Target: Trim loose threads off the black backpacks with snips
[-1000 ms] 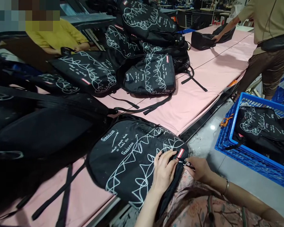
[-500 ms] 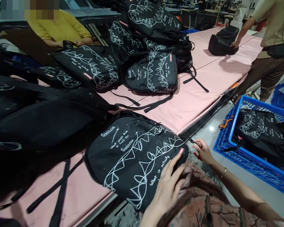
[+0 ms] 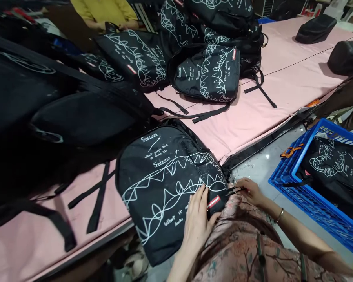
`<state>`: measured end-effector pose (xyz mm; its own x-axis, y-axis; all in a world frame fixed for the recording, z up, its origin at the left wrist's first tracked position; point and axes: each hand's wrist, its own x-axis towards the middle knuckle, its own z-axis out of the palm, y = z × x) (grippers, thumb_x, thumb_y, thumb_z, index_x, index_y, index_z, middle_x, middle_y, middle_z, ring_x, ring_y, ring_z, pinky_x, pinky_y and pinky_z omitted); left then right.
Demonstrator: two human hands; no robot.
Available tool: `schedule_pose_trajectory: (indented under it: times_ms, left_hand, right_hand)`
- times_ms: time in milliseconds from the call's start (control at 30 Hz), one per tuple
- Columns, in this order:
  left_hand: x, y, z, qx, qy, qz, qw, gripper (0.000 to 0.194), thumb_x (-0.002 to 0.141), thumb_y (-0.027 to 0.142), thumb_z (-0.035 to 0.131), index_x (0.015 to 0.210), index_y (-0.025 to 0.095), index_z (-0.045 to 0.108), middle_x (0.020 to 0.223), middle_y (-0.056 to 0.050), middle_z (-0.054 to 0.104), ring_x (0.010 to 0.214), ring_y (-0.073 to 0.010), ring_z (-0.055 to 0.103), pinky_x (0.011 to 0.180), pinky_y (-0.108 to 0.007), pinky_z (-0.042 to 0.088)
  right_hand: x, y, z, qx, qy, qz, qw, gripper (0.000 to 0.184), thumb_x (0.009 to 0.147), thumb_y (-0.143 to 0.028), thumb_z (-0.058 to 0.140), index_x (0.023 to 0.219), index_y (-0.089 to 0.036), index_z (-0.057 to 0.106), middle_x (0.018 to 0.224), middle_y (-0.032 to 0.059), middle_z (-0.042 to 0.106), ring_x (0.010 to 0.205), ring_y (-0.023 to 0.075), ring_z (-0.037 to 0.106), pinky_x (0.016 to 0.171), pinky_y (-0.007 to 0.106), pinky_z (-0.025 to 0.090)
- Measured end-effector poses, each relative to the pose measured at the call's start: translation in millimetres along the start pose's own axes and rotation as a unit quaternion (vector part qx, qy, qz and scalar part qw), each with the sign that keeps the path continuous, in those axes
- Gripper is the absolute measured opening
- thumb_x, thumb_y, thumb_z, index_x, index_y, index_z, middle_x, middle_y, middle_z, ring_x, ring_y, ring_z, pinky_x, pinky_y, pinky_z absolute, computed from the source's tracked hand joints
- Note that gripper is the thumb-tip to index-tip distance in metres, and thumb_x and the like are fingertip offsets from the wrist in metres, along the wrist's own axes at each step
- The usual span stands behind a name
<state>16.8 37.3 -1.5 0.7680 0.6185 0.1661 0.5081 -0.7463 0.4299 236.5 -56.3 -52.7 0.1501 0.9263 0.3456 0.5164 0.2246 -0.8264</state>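
Observation:
A black backpack [image 3: 164, 184] with white scribble print and the word "Success" lies at the near edge of the pink table [image 3: 244, 117], partly over my lap. My left hand [image 3: 197, 217] rests flat on its lower front, fingers stretched out beside a small red label [image 3: 213, 202]. My right hand [image 3: 248, 191] is closed on small thread snips [image 3: 233, 190], whose tips touch the bag's right edge.
Several matching backpacks [image 3: 208, 70] are piled on the far and left parts of the table. A blue plastic crate [image 3: 308, 203] on the floor at right holds more bags. A person in a yellow top [image 3: 106, 9] sits across the table.
My right hand has come back from the table edge to the bag's side with the snips. The left hand slid down the bag's front. The view has shifted down and left.

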Motion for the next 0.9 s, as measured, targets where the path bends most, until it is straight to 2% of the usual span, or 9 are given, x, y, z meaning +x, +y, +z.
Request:
schedule_pose_trajectory:
  times_ms: [133,333,633,900]
  left_hand:
    - [0.0,1.0,2.6,0.006,0.009,-0.002,1.000,0.071,0.079,0.031,0.057,0.139,0.017,0.020,0.139,-0.017,0.036,0.129,-0.0305,0.031,0.104,-0.055,0.029]
    - [-2.7,-1.7,4.4,0.007,0.013,0.000,1.000,0.068,0.080,0.031,0.056,0.138,0.017,0.023,0.138,-0.017,0.037,0.129,-0.0303,0.033,0.103,-0.055,0.030]
    - [-5.7,-1.2,2.5,-0.004,0.024,-0.011,1.000,0.066,0.080,0.031,0.055,0.137,0.019,0.024,0.138,-0.016,0.038,0.128,-0.0286,0.034,0.104,-0.054,0.029]
    - [-16.4,-8.3,-5.3,-0.004,0.043,-0.028,0.999,0.065,0.080,0.033,0.056,0.136,0.020,0.027,0.136,-0.016,0.041,0.127,-0.0285,0.036,0.104,-0.055,0.028]
  right_hand:
    - [-3.8,1.6,3.1,-0.032,-0.027,-0.025,0.999,0.019,0.087,-0.019,0.046,0.104,-0.020,0.056,0.092,0.0093,0.057,0.086,0.0208,0.055,0.071,0.034,0.049]
    - [1.6,-5.1,18.6,-0.048,-0.010,-0.037,0.998,0.017,0.088,-0.017,0.046,0.102,-0.019,0.056,0.093,0.0094,0.056,0.087,0.0198,0.054,0.073,0.033,0.048]
    - [15.6,-6.9,9.4,-0.105,-0.060,-0.095,0.988,0.017,0.088,-0.015,0.044,0.099,-0.018,0.057,0.091,0.0088,0.060,0.085,0.0198,0.053,0.073,0.032,0.046]
    - [19.3,-7.9,-2.3,-0.097,-0.086,-0.051,0.990,0.020,0.086,-0.010,0.045,0.099,-0.019,0.057,0.091,0.0070,0.061,0.086,0.0191,0.055,0.075,0.033,0.045]
